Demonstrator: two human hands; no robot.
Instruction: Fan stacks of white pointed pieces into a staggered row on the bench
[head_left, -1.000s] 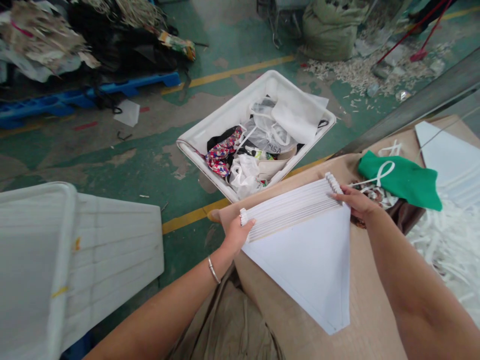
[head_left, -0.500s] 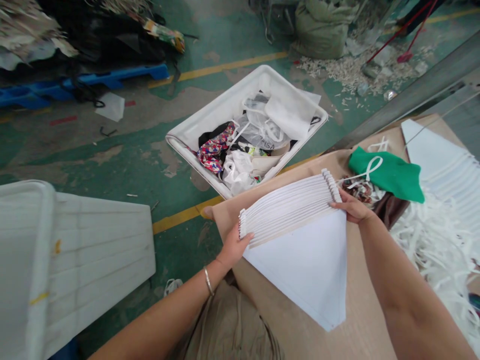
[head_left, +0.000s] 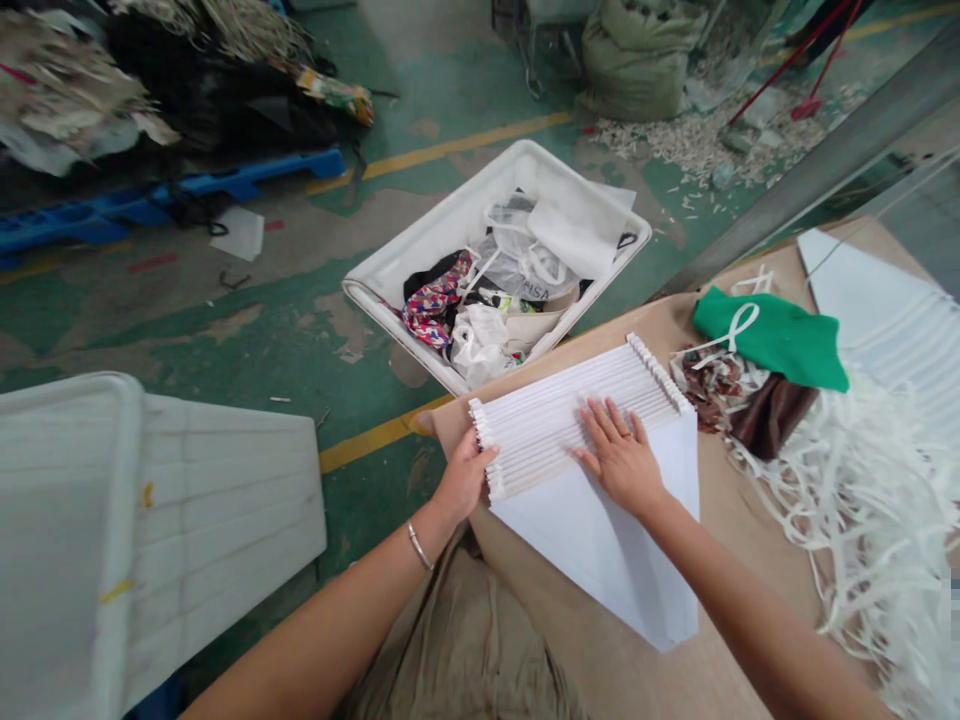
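A fanned stack of white fabric pennants (head_left: 622,565) lies on the tan tabletop, its overlapping upper edges forming many close white rows with knobby ends at both sides. My left hand (head_left: 463,475) grips the stack's left edge, thumb on top and the other fingers tucked beneath. Flat on the rows rests my right hand (head_left: 619,455), fingers spread, right of the stack's middle. The pointed lower part of the pennants hangs toward me. Just right of the stack lies a green cloth piece (head_left: 772,335) with a white ribbon loop on it.
A white bin (head_left: 390,265) with cloth and plastic scraps stands beyond the table (head_left: 585,660). Another white bin (head_left: 232,500) is at left. White strips (head_left: 877,480) pile up at right beside more white pennants (head_left: 840,275). A metal post (head_left: 750,230) slants behind the table.
My right hand has let go of the stack's right edge and moved left onto its top, lying flat. The rows look more spread out and flatter. My left hand keeps its hold.
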